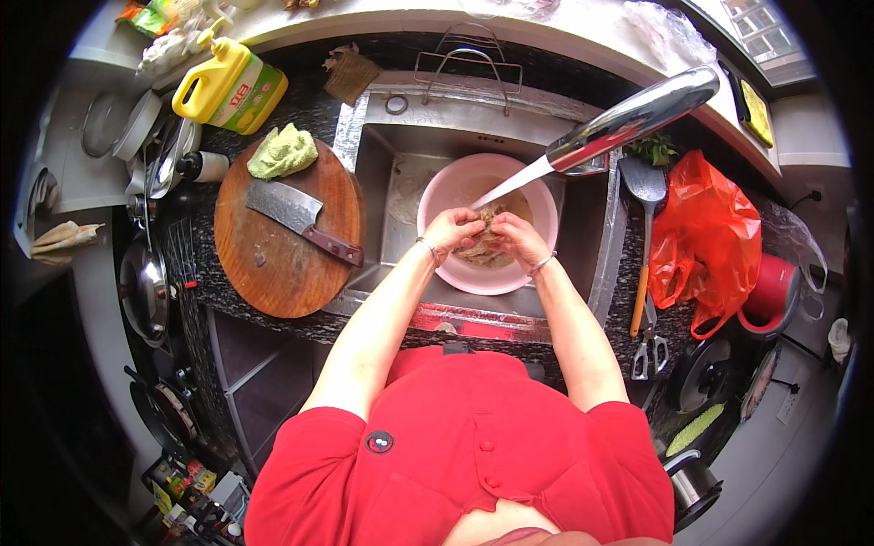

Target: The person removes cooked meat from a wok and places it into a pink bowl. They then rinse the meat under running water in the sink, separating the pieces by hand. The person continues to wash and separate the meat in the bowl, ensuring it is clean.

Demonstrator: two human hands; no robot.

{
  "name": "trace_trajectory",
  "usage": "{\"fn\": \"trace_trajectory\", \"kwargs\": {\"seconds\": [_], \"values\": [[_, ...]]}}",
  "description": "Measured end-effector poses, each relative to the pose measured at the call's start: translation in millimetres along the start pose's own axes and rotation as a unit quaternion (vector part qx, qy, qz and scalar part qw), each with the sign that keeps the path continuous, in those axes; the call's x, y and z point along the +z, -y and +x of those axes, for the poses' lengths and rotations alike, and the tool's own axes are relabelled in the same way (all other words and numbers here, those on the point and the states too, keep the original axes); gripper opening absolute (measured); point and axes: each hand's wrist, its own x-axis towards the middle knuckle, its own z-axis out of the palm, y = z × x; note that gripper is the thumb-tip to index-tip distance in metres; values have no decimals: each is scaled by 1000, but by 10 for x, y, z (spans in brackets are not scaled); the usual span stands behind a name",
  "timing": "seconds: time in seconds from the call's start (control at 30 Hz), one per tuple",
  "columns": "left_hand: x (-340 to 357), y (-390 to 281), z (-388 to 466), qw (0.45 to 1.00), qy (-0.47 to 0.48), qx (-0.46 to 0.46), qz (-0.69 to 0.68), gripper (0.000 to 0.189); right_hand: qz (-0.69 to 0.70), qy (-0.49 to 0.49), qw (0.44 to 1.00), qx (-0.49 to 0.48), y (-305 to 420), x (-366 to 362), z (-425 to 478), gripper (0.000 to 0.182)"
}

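A pink plastic basin (431, 198) stands in the stainless steel sink (577, 235), with cloudy water and brownish, stringy food (486, 249) in it. Both hands are over the basin, under the faucet (625, 123), whose white stream falls between them. My left hand (450, 231) pinches one side of a brownish piece. Its other side is held by the fingers of my right hand (517, 235). What exactly the food is, I cannot tell.
On the left, a round wooden cutting board (293, 273) bears a cleaver (283, 208) and a green cloth (282, 151). A yellow detergent jug (232, 89) stands behind it. Right of the sink lie a spatula (644, 225), kitchen scissors (649, 351) and a red plastic bag (707, 239).
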Motion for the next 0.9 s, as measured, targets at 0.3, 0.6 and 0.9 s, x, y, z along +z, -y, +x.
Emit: {"fn": "trace_trajectory", "kwargs": {"seconds": [0.3, 0.6, 0.9], "values": [[-40, 160, 115, 991, 14, -110, -74, 26, -324, -32, 938, -117, -4, 233, -104, 17], [117, 74, 99, 994, -59, 35, 80, 20, -41, -99, 993, 45, -135, 283, 24, 31], [260, 0, 9, 878, -162, 111, 436, 25, -42, -214, 974, 69, -433, 181, 763, 19]]}}
